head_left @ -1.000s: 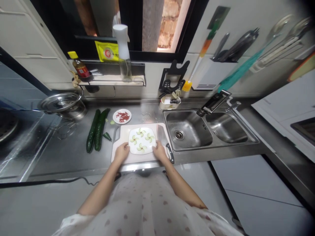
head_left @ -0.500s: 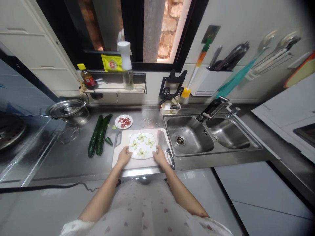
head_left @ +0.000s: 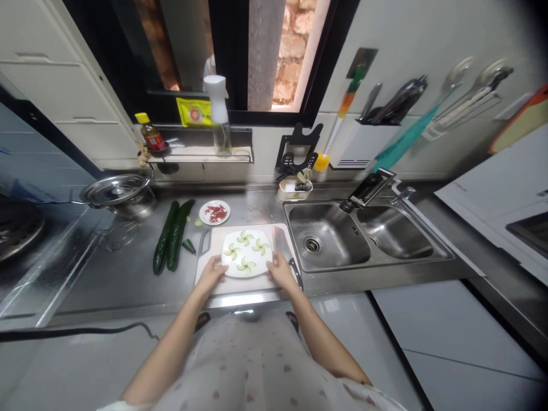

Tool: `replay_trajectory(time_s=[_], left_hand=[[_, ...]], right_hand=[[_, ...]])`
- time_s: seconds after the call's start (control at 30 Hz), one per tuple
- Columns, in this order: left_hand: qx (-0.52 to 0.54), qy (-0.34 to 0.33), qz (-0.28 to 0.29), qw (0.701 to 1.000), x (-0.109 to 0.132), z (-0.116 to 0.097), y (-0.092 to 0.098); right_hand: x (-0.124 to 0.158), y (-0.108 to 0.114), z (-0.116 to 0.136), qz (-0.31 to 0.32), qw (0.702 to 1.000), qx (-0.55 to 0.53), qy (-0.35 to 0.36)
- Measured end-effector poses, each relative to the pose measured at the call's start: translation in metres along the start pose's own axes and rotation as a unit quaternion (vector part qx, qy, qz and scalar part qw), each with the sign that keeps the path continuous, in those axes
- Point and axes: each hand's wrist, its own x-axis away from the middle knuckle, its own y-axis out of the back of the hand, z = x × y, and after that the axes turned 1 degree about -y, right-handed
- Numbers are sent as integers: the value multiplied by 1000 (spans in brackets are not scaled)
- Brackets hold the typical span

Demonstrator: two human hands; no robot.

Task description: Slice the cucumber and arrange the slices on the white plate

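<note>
a white plate (head_left: 246,252) bearing four pinwheels of pale green slices (head_left: 245,264) is held by its rim between the left hand (head_left: 213,272) and the right hand (head_left: 281,270), over a pale cutting board (head_left: 235,285) on a steel counter (head_left: 128,277). a black-handled knife (head_left: 295,274) is laid along the board's right side, beside the right hand. to the left, two whole cucumbers (head_left: 166,238) are set side by side, with a cut cucumber end (head_left: 189,246) nearby. red bits (head_left: 215,213) are scattered on a small round dish (head_left: 203,214) behind the board. a lidded pot (head_left: 122,197) is seen at far left, a double sink (head_left: 338,248) just beside the board at right.
</note>
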Motion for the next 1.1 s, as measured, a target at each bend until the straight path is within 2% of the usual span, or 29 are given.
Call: replay_trajectory(time_s=[0.17,0.37,0.53,0.7,0.8,0.87,1.0,1.1], left_hand=[[90,6,22,996,19,-14,-2],[116,-9,11,993,43,-29,-6],[152,-22,11,988,61,-43,-8],[188,-2,-12,982,82,-54,-16],[211,4,-4,977,94,-52,-24],[213,7,1,977,98,-47,-31],[204,-4,40,978,96,-32,-45],[150,-28,106,983,83,-24,-54]], right_hand=[[11,6,12,3,1000,-25,10],[25,10,20,6,997,-67,37],[44,15,30,13,992,-120,19],[68,18,40,10,975,-220,-9],[81,15,43,28,960,-274,-52],[87,13,44,56,936,-334,-90],[87,12,39,34,898,-427,-100],[85,24,25,5,892,-434,-131]])
